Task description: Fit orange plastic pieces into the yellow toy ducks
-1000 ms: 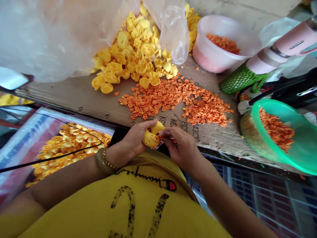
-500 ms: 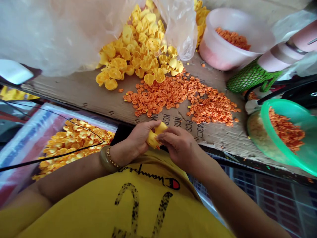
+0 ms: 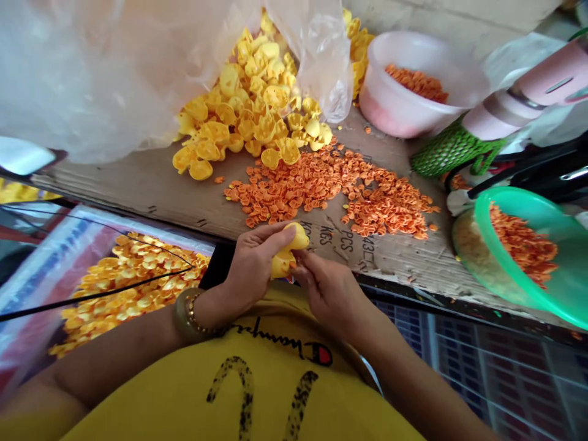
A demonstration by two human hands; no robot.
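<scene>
At the far left, below the table edge, a striped container [image 3: 55,257] is filled with yellow shells [image 3: 133,282], and above it a clear plastic bag [image 3: 114,73] is spread over the cardboard [image 3: 114,190], where a pile of yellow halves [image 3: 248,116] is heaped. In front of that pile, just off the table edge, a yellow piece [image 3: 282,263] is clamped in the left hand [image 3: 250,263], with the thumb laid along it. It is best steadied there by a firm but light grip, since so thin-looking a shell could be dented if squeezed. The orange bits [image 3: 294,187] are scattered beyond it, near enough to be picked up with a short reach. By the right hand [image 3: 333,288] the piece is met at its right side, thumb and fingertips brought together; whether an orange bit is pinched between them cannot be told. Pressure there should be given straight and in small doses, with the left hand's hold kept opposite as a backing. Farther right, more orange bits are held in a whitish bowl [image 3: 390,110] and a green-rimmed basin [image 3: 482,229].
</scene>
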